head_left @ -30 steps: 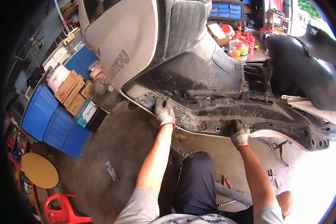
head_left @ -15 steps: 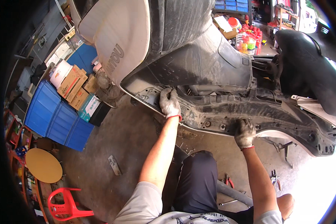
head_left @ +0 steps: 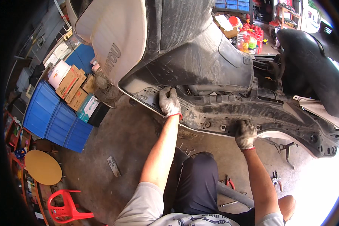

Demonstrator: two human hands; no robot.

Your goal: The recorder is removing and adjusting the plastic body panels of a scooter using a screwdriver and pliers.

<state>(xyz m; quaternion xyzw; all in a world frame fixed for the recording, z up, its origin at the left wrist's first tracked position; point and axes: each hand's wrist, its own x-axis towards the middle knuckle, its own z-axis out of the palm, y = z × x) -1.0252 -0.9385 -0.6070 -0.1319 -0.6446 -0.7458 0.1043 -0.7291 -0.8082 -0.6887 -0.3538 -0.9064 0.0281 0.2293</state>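
Observation:
A dusty black scooter floor panel [head_left: 214, 113], edged in a pale strip, runs across the middle of the view with bolt holes and clips along its side. My left hand [head_left: 170, 102], in a dirty grey work glove, is closed over the panel's front end, its fingertips at the gap under the black inner shield [head_left: 196, 60]. Farther right, my right hand [head_left: 246, 134], gloved too, curls its fingers against the same panel close to its lower edge. The undersides of both hands' grips are hidden.
Pliers with red handles [head_left: 230, 183] and more pliers [head_left: 277, 180] lie on the floor by my legs. A flat metal piece [head_left: 113, 166] lies left. Blue bins [head_left: 45, 109], cardboard boxes [head_left: 69, 84], a round stool [head_left: 43, 167] and a red chair [head_left: 66, 207] stand farther left.
The whole view has shifted very slightly. Both hands keep their places on the floor panel, with no clear movement of the panel itself.

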